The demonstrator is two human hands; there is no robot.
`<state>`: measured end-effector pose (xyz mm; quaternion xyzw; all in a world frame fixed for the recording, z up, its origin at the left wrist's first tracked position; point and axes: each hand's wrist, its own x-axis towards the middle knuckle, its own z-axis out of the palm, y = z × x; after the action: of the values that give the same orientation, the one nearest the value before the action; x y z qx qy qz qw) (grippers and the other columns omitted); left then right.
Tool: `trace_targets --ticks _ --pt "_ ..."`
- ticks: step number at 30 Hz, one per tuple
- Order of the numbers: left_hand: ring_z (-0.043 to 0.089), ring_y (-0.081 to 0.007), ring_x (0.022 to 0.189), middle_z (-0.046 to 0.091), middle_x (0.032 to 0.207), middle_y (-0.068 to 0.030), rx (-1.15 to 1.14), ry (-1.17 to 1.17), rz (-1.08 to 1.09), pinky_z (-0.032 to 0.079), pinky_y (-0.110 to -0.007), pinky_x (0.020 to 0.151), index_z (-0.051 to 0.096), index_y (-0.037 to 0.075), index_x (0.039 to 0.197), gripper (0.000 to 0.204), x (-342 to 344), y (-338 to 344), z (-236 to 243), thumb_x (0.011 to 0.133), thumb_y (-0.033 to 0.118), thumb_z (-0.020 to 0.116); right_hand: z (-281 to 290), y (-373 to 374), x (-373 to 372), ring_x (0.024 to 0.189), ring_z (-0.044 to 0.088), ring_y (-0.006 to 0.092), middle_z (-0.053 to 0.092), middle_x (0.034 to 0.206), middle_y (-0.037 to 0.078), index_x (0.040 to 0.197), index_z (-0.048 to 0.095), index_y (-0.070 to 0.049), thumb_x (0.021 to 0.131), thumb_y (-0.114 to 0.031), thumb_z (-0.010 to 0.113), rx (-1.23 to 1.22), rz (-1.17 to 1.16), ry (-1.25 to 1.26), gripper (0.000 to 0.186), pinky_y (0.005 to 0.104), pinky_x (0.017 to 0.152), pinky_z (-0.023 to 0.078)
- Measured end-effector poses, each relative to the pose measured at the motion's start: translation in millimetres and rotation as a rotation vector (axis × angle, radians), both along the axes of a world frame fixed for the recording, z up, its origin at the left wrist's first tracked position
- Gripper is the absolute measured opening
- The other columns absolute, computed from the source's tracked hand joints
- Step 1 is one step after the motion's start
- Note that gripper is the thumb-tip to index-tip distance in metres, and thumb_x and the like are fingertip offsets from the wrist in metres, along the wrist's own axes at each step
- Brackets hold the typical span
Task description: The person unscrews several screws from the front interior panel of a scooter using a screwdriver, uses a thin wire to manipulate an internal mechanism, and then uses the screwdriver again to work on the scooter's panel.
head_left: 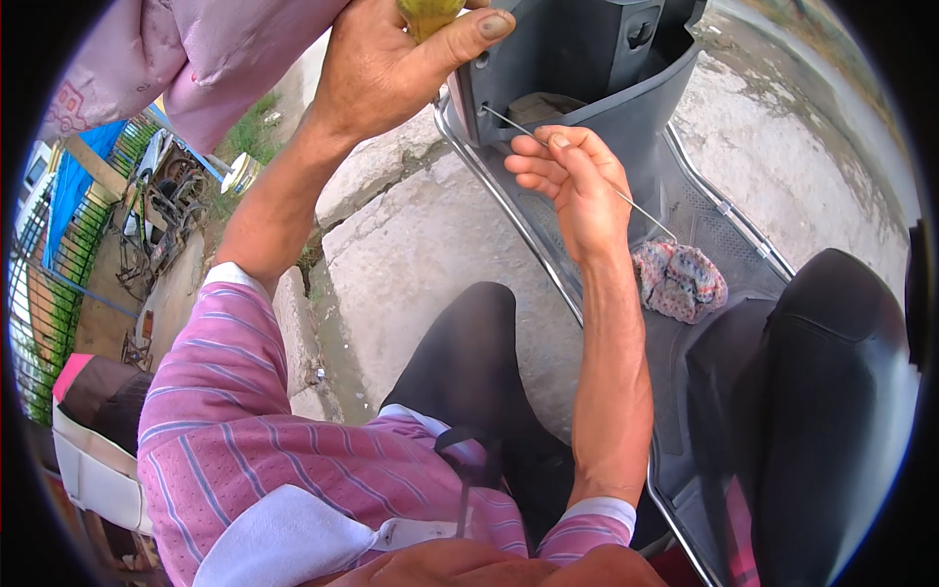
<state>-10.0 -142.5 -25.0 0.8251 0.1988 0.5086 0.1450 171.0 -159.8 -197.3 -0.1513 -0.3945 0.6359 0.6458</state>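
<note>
In my left hand [377, 73], at the top of the view, is a rounded yellow-green object [430, 14], cut off by the upper edge, so its kind is unclear. The thumb lies across its side. My right hand [582, 186] pinches a thin metal rod [641, 210] between thumb and fingers. The rod's far tip meets a hole in the dark grey scooter panel [476, 98]; how deep it sits I cannot tell. Its other end reaches down beside a crumpled multicoloured knitted cloth [682, 282] on the scooter's footboard [675, 342].
An open storage pocket [548, 106] is in the scooter's front, with metal rails [748, 230] along the footboard. The black seat [831, 391] is at right. A pink padded cover [210, 59] hangs at upper left. Broken concrete [430, 235] lies below; scrap parts [161, 215] stand by a green fence.
</note>
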Motion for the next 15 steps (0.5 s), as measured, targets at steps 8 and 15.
trace_targets --ticks 8,15 --pt "0.070 -0.0242 0.078 0.072 0.088 -0.0089 0.565 0.618 -0.025 0.055 -0.036 0.071 0.074 0.004 0.097 0.049 31 -73 56 0.067 0.027 0.105 7 -6 2 0.095 0.078 0.0255 0.077 0.112 0.021 0.122 0.067 0.005 0.109 -0.013 0.054 -0.031 -0.011 -0.049 0.025 0.0346 0.086 0.063" --pt "0.067 -0.0257 0.075 0.069 0.085 -0.0065 0.652 0.589 -0.151 0.052 -0.038 0.065 0.072 0.008 0.090 0.034 43 -39 40 0.077 0.025 0.099 13 -16 0 0.094 0.078 0.0247 0.078 0.110 0.019 0.123 0.067 0.004 0.110 -0.014 0.055 -0.060 -0.042 -0.057 0.025 0.0342 0.084 0.062"
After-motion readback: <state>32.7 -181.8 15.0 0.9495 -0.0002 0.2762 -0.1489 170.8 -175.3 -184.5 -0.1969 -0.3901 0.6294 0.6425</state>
